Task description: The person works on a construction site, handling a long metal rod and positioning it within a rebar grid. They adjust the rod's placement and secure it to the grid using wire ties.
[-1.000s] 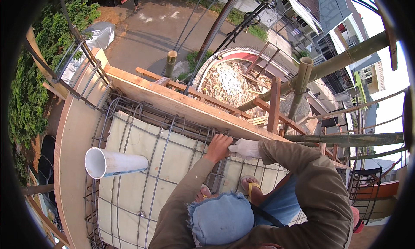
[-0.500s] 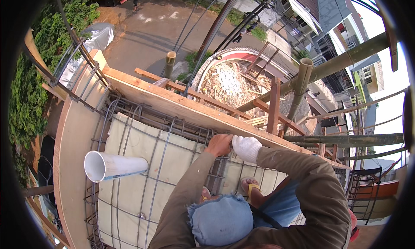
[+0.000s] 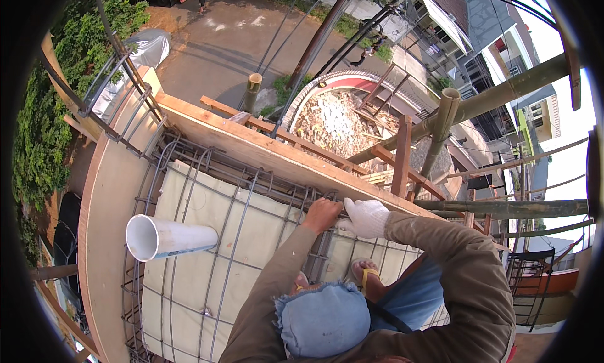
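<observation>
My bare left hand is closed at the top of the steel rebar cage, close against the inner face of the wooden formwork board. Its curled fingers hide whatever they hold. Beside it, my right hand wears a white knitted glove. The glove's forefinger and thumb point toward the left hand and stand apart, with no object showing between them. Cream sheets lie under the crossed bars. Below my hands, my sandalled feet stand on this level.
A white plastic pipe sticks up through the mesh at the left. Rebar ends rise at the far left corner. Bamboo poles and timber braces stand beyond the board, above a rubble heap and the road below.
My hands were pressed together at the bars; now a small gap lies between them. The gloved finger and thumb have spread apart. The view has shifted slightly.
</observation>
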Tool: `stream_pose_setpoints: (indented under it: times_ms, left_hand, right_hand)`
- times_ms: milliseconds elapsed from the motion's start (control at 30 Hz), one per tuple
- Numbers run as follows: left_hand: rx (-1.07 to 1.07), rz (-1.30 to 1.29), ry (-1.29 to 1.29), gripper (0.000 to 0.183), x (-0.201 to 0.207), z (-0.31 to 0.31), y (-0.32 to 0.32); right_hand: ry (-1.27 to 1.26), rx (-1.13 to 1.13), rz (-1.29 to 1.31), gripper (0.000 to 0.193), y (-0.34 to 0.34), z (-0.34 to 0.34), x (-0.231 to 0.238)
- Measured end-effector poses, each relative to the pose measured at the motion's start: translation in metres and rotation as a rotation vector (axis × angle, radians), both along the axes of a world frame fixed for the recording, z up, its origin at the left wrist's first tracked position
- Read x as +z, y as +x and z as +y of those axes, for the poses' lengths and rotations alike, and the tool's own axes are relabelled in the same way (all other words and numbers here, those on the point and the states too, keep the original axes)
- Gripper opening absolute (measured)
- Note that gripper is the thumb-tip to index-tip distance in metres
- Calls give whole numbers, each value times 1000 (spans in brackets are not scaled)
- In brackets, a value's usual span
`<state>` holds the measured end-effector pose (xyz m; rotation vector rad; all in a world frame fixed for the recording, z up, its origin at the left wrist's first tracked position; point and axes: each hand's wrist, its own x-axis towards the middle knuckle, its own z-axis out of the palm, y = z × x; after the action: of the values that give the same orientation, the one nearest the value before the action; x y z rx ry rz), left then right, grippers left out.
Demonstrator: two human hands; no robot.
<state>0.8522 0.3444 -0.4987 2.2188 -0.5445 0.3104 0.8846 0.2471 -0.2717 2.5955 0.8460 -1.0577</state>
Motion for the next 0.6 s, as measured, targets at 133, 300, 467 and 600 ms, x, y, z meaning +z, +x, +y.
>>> stream_pose_setpoints:
  times_ms: [133,300,467,600]
  left_hand:
    - [35,75,-4,15,5,-6,9]
    - [33,111,-68,14,16,-2,18]
    - [-6,168,-33,14,20,7,17]
    - [-54,221,-10,20,22,10,19]
  right_hand:
    - [94,320,-197,61,-28,12,66]
    - [178,396,-227,69,-59,11,54]
    - [-10,456,-711,37,-25,-8,-23]
    - [-15,211,-416,25,-11,-19,-49]
